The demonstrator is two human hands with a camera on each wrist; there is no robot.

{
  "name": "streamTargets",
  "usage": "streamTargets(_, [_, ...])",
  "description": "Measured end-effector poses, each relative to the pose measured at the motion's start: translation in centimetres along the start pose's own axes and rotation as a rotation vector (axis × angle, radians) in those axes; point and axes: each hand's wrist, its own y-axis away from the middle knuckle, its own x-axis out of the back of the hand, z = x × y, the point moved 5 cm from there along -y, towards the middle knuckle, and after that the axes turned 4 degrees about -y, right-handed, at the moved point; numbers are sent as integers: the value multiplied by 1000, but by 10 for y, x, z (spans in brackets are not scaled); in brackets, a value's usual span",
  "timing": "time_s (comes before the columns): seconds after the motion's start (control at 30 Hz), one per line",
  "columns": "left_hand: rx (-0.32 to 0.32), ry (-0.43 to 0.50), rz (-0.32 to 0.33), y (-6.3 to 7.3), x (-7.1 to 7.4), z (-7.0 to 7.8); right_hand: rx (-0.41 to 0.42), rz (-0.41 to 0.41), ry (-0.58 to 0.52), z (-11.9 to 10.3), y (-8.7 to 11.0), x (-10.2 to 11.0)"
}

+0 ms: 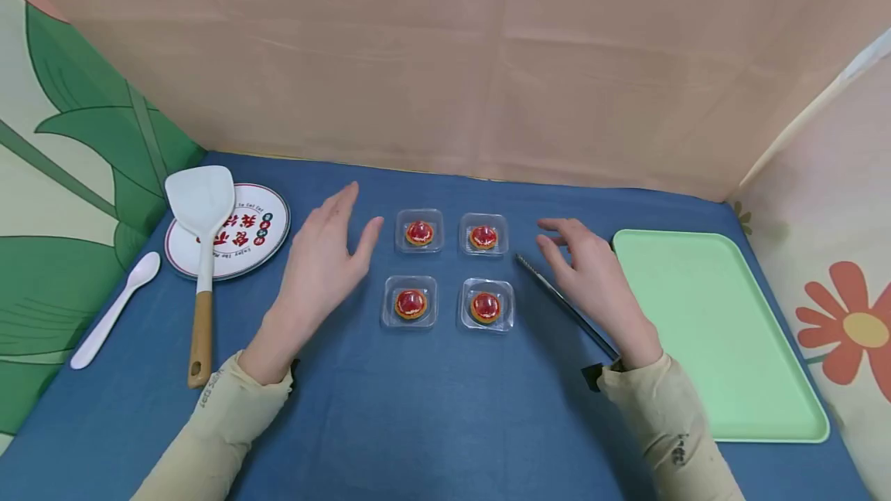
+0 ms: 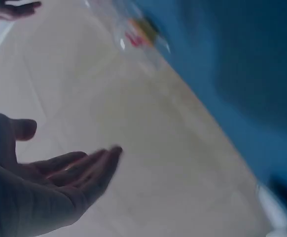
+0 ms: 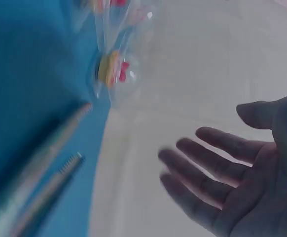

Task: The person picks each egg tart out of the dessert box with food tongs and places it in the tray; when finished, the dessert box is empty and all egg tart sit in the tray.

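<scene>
My left hand (image 1: pixel 322 257) hovers over the blue cloth with its thumb and fingers spread, holding nothing. It is left of several small clear plastic boxes, each with a red-topped tart inside: back left (image 1: pixel 419 232), back right (image 1: pixel 483 236), front left (image 1: pixel 410 303) and front right (image 1: pixel 486 305). On their other side my right hand (image 1: pixel 592 277) is raised with loosely bent fingers and nothing in its palm. Beneath it lie metal tweezers (image 1: pixel 557 296), partly covered by the wrist; their serrated tips (image 3: pixel 73 162) stand apart in the right wrist view.
At the left, a white spatula (image 1: pixel 202 203) with a wooden handle lies across a round printed plate (image 1: pixel 267 223). A white spoon (image 1: pixel 114 311) lies beside them. A light green tray (image 1: pixel 717 331) takes up the right side. Cloth walls (image 1: pixel 431 60) enclose the table.
</scene>
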Motion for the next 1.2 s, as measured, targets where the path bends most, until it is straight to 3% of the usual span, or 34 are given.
streamTargets(0.1, [29, 179, 15, 8, -10, 7, -43, -19, -118, 7, 2, -7])
streamTargets(0.17, [53, 310, -28, 13, -19, 13, -56, -37, -151, 12, 3, -12])
streamTargets(0.33, [153, 608, -236, 23, -45, 28, -99, -110, -180, 23, 3, -29])
streamTargets(0.5, [237, 786, -410, 33, -67, 39, -115, -183, -192, 30, 2, -41])
streamTargets(0.63, [229, 791, -476, 41, -80, 47, -105, -243, -215, 34, 1, -47])
streamTargets(0.87, [207, 660, -525, 55, -95, 61, -89, -326, -290, 36, 1, -56])
streamTargets(1.2, [229, 652, -563, 54, -107, 64, -119, -353, -372, 39, 1, -65])
